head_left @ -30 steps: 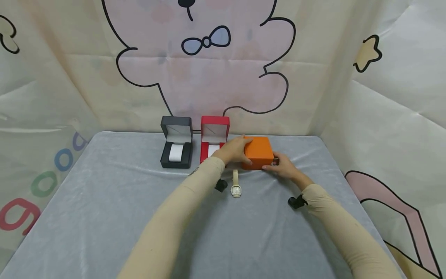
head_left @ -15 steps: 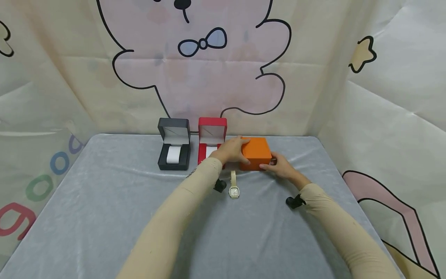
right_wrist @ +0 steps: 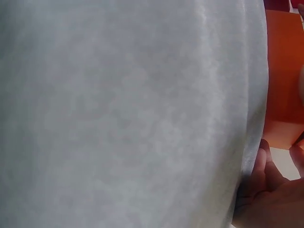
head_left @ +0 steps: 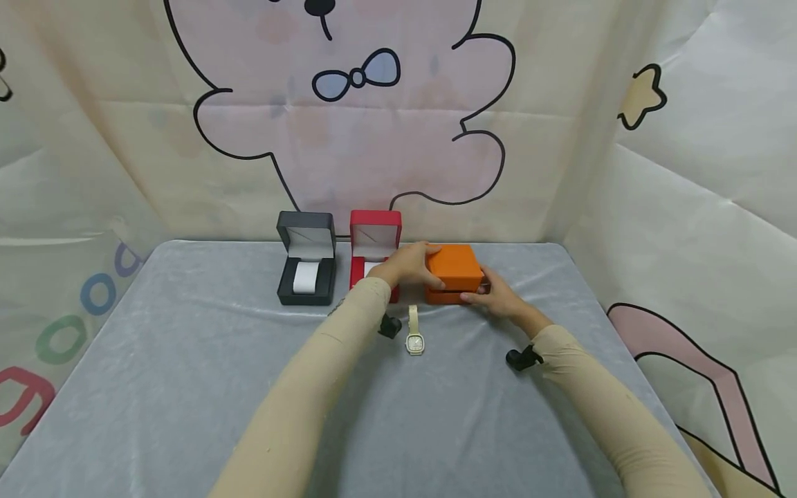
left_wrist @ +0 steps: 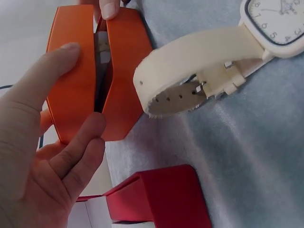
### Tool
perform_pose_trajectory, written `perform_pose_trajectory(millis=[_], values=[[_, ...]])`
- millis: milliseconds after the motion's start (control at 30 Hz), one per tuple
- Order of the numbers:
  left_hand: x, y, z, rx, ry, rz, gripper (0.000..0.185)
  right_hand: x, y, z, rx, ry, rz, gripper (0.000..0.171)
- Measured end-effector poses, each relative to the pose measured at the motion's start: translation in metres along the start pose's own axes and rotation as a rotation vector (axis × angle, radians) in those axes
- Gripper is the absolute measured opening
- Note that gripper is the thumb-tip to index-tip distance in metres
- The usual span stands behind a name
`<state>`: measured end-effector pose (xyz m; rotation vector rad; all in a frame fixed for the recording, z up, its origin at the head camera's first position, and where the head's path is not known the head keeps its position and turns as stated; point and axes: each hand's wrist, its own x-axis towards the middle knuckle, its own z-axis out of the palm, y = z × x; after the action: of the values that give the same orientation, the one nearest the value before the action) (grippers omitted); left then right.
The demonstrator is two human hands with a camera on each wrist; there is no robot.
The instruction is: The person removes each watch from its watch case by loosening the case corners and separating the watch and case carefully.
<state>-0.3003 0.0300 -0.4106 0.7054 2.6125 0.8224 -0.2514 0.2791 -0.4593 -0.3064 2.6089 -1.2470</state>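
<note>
The orange box [head_left: 454, 273] sits at the far middle of the desk [head_left: 187, 387], just right of the red box [head_left: 373, 249]. Its lid is lifted a crack: the head view shows a dark slit along its near face, and the left wrist view shows the 2 orange halves parted by a narrow gap.

My left hand [head_left: 407, 265] curls over the box's left top edge, with the thumb on one half and the fingers [left_wrist: 78, 152] wrapped against the side, so it has hold of the lid. My right hand [head_left: 498, 296] rests at the near right corner of the box, fingers bent against its side. How firmly it grips I cannot tell, since the right wrist view shows mostly grey cloth with a strip of orange at its edge.

Just near of the box lies a cream watch [head_left: 415, 333], its strap pointing toward the box and its square face toward me. The red box stands open with its lid upright, partly behind my left hand. Left of it a black box [head_left: 306, 266] is open too, with a white cushion inside.
</note>
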Motion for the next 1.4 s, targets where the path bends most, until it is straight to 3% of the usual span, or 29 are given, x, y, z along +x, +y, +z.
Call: perform_pose_trajectory(millis=[400,733,1067,1400], values=[[-0.003,-0.001,-0.006,-0.125,-0.018,-0.018,0.087,0.000,-0.001,-0.001,0.041,-0.023,0.004,0.076],[-0.005,-0.003,-0.005,-0.158,-0.012,-0.045,0.084,-0.014,-0.032,-0.004,0.019,-0.043,-0.047,0.063],[-0.006,-0.008,-0.008,-0.319,-0.005,-0.053,0.077,0.001,0.000,0.004,-0.007,-0.027,-0.074,0.063],[0.000,-0.011,-0.006,-0.415,-0.012,-0.069,0.076,0.002,0.005,0.001,-0.001,-0.039,-0.035,0.067]])
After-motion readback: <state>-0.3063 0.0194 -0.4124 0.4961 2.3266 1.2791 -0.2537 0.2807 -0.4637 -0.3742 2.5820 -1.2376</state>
